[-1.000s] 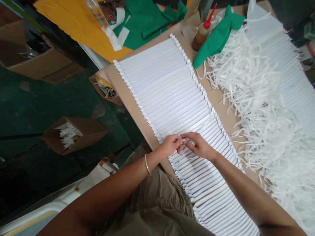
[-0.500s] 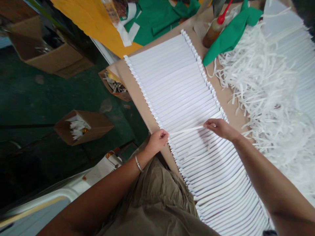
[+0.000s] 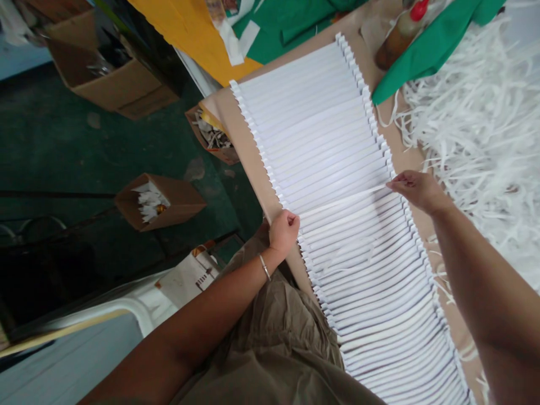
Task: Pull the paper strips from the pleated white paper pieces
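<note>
the left hand (image 3: 286, 229) is pinching one end of a thin white strip (image 3: 343, 200) between thumb and fingers, and the right hand (image 3: 418, 191) is pinching the other end the same way, so both hands are closing on it and standing well apart. the strip is looking taut, spanning the white rows (image 3: 312, 132) from one toothed edge to the other; whether it is touching them is being hard to tell.

holding this well is probably calling for light, even tension: both pinches sitting close to the toothed edges, the strip's flat face staying untwisted, its line running parallel to the neighbouring rows. pulling too hard would likely be bending the edges or slipping the strip from the fingertips.

the strip's long axis is running side to side, its right end pointing away from the wearer and rising slightly. its tips are hiding in the fingers. the rows are lying along that same line, while their whole stack is stretching lengthwise, from far left to near right, on a brown table (image 3: 231, 115).

farther right, a pile of loose strips (image 3: 476, 126) is spreading, with green cloth (image 3: 430, 53) and a bottle (image 3: 397, 45) resting beyond.
</note>
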Demonstrator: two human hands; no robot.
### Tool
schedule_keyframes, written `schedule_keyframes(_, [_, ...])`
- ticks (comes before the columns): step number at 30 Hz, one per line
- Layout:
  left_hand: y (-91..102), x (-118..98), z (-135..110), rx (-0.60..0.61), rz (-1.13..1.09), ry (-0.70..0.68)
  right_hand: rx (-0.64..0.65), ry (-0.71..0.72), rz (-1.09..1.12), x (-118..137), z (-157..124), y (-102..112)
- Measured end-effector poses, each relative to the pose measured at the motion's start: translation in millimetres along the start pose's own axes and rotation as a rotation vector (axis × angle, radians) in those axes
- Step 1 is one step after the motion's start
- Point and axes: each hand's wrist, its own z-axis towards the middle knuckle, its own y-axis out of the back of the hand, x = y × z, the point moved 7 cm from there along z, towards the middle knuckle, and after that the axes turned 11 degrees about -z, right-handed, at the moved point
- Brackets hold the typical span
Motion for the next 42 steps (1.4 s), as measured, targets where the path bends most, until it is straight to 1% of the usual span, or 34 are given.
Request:
schedule_keyframes(4, [-3.1, 0.5, 0.5, -0.006, 0.013, 0.021, -0.029, -0.055, -0.046, 3.2, 1.2, 6.2])
schedule_keyframes(7, [-3.7, -1.1, 0.6, -0.004, 0.053, 0.020, -0.018, -0.048, -0.053, 3.5, 5.4, 3.6])
schedule_keyframes(10, [-3.8, -5.9, 1.0, 0.004, 0.142, 0.009, -0.006, -0.025, 0.005, 0.4, 11.5, -3.4])
schedule_keyframes(15, [-3.2, -14.4, 2.0, 0.012, 0.302, 0.032, -0.098, 0.005, 0.069, -4.8, 19.9, -6.5])
schedule_keyframes(20, [-4.5, -16.9, 2.8, 0.008, 0.352, 0.002, -0.126, 0.031, 0.154, -7.2, 26.2, -8.2])
schedule_keyframes(22, [-5.1, -15.5, 3.3, 0.000, 0.361, -0.016, -0.167, 0.040, 0.136, -8.1, 28.9, -7.5])
schedule_keyframes(25, [-5.9, -12.9, 4.2, -0.006, 0.367, -0.028, -0.217, 0.015, 0.087, -12.0, 33.9, -10.0])
schedule_keyframes(29, [-6.4, -11.0, 4.9, -0.009, 0.354, -0.043, -0.215, 0.006, 0.106, -14.9, 41.2, -20.1])
schedule_keyframes(33, [-6.6, -10.4, 5.1, -0.015, 0.350, -0.056, -0.257, -0.007, 0.090, -16.3, 44.5, -25.0])
schedule_keyframes(38, [-7.2, -10.8, 6.6, -0.008, 0.355, -0.070, -0.261, -0.018, 0.057, -14.1, 46.7, -31.9])
schedule_keyframes(40, [-7.0, -10.5, 8.0, 0.008, 0.371, -0.081, -0.283, -0.025, 0.016, -14.9, 46.4, -29.3])
schedule_keyframes(42, [-4.8, -9.8, 8.7, 0.016, 0.374, -0.086, -0.363, -0.058, -0.072, -20.7, 43.8, -18.1])
